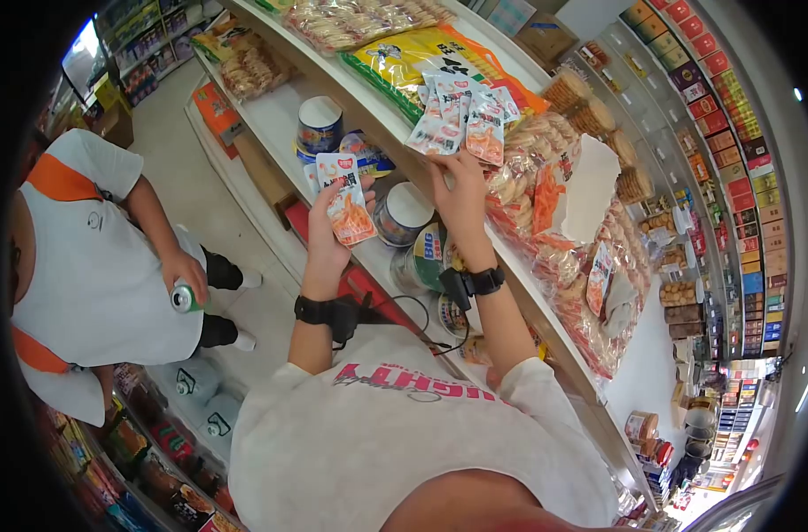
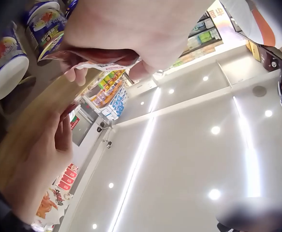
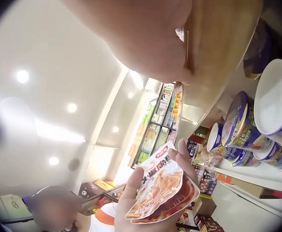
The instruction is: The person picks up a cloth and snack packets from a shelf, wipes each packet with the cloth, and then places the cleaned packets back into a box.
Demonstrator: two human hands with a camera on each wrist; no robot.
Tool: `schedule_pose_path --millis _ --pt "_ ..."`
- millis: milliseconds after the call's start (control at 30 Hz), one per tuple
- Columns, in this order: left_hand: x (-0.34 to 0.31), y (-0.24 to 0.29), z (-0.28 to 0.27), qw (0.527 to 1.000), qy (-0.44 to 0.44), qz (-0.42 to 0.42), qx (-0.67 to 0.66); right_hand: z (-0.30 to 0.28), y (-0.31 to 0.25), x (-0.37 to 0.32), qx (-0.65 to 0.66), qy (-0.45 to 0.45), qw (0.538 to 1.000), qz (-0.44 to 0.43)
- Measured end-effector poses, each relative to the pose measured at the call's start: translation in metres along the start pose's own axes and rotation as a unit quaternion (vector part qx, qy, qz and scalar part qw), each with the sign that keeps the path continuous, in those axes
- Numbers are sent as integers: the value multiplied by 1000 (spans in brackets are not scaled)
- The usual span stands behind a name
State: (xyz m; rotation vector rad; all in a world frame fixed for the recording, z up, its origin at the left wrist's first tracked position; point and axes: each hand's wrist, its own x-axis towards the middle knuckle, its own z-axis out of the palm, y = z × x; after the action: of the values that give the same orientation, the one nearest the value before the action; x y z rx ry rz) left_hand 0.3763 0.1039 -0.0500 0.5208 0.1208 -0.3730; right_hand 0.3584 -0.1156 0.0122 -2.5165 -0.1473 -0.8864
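My left hand (image 1: 326,229) holds snack packets (image 1: 349,199), white and orange with red lettering. In the right wrist view two overlapping packets (image 3: 160,181) show between its thumb and fingers. At the shelf's front edge, my right hand (image 1: 461,199) pinches the lower edge of a similar packet (image 1: 485,133). That packet lies against a loose pile of snack packets (image 1: 441,115) on a yellow-green bag (image 1: 413,66). Bent fingers of the right hand (image 2: 49,154) also show in the left wrist view; their tips are partly hidden.
Clear bags of round crackers (image 1: 546,168) line the upper shelf, with a torn white sheet (image 1: 590,186) on top. Instant-noodle tubs (image 1: 404,213) stand on the shelf below. A person (image 1: 111,239) holding a can (image 1: 184,297) stands at the left. A cable (image 1: 413,306) hangs between my wrists.
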Motion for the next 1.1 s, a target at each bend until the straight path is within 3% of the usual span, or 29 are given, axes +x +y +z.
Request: schedule_pose_path --millis 33,100,133,200,267,367,467,533,633,733,833,933,1000,1100 --pt "0 -1 5 1000 1 -17 -16 -5 -6 2 41 9 999 18" --pt "-6 -3 16 998 9 -50 -46 -12 -27 2 113 42 991 -53" --pt "-9 -3 18 994 -42 -55 -84 -16 -38 -4 152 58 983 -84" --pt "-13 -3 20 976 -140 -69 -154 -20 -50 -22 188 -100 969 -124" --pt "-14 -1 26 989 -123 -51 -64 -19 -59 -31 201 -218 936 -192" --pt "-16 2 23 993 -110 -52 1 -33 -64 -27 249 -231 925 -169" --pt "-5 -2 8 997 -52 -43 37 -40 -36 -3 154 -79 982 -74" --pt "-4 -1 9 999 -42 -21 25 -35 -8 16 -21 23 999 -35" --pt "-5 -1 11 998 -37 -6 47 -31 35 11 -121 -36 992 -16" --pt "-1 1 15 997 -50 2 55 -31 35 12 -75 10 997 2" --pt "-2 -2 25 997 -65 6 40 -39 3 12 159 67 979 105" --pt "-3 -8 35 997 -71 -14 10 -45 -64 0 191 41 981 -4" --pt "-7 -10 42 994 -96 -15 -57 -23 -72 -21 215 -50 968 -123" --pt "-12 1 43 985 -162 -40 -53 -12 -75 -34 233 -185 937 -184"
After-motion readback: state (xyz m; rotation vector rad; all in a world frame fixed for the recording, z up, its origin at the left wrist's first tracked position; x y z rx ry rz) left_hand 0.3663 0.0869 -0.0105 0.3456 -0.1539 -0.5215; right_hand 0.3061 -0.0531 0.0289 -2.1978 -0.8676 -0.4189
